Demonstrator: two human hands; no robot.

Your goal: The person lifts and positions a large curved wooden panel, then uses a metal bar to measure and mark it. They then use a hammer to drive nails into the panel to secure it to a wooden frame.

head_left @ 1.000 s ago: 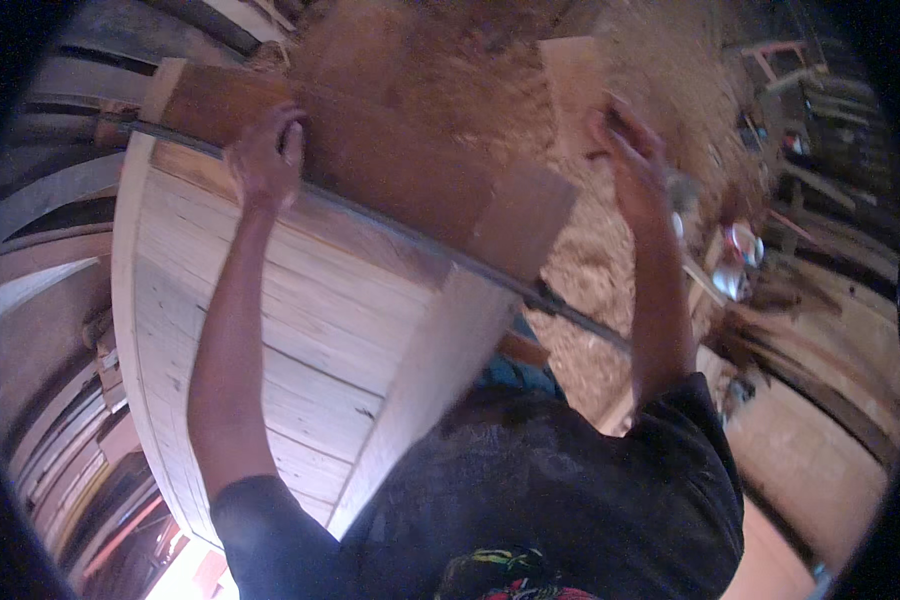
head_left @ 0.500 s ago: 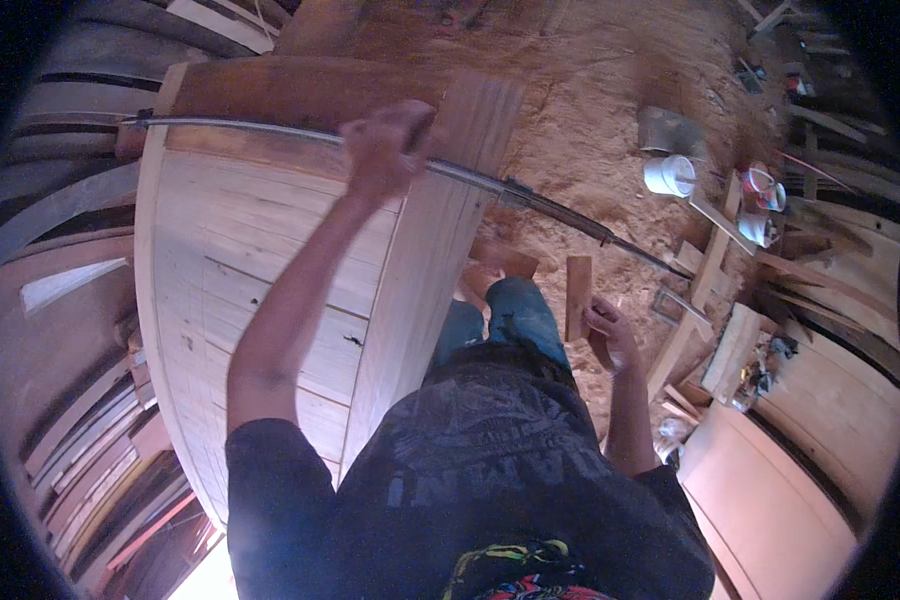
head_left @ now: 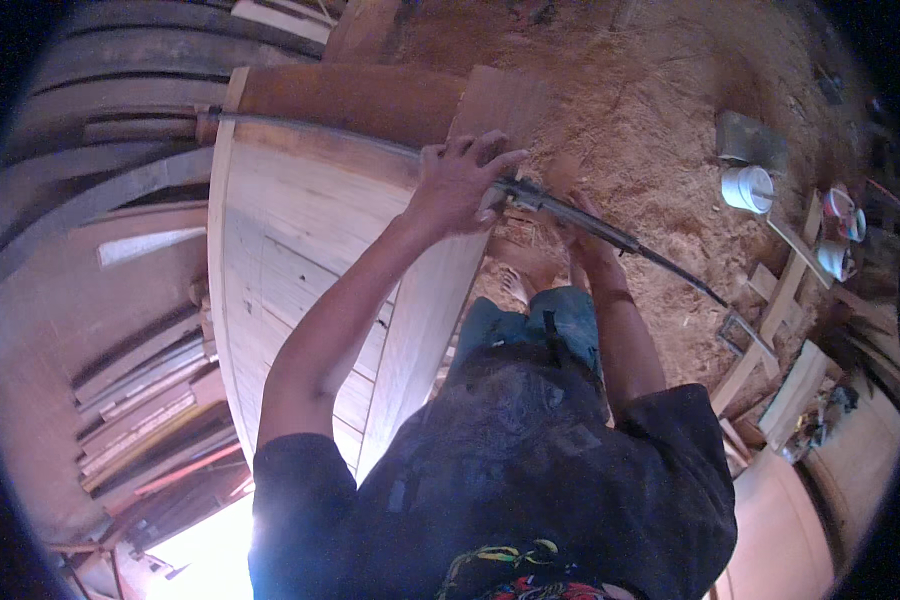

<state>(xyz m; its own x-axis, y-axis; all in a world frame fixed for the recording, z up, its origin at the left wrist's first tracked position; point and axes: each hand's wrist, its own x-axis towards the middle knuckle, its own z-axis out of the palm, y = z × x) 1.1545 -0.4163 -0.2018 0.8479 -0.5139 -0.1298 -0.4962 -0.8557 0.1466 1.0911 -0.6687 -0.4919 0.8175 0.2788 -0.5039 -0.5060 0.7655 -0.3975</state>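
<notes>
Indoors, over pale panel (head_left: 290, 250) and sawdusty floor (head_left: 650, 120), left hand (head_left: 457, 190) spreads across clamp (head_left: 620, 240), right hand (head_left: 580, 238) half-hidden, grip unclear

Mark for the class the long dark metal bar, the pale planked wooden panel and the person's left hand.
Long dark metal bar (head_left: 590, 220), head view: its shaft.
Pale planked wooden panel (head_left: 310, 240), head view: its boards.
Left hand (head_left: 455, 190), head view: its back.

matt wooden panel (head_left: 290, 240), metal clamp (head_left: 620, 240)
</notes>
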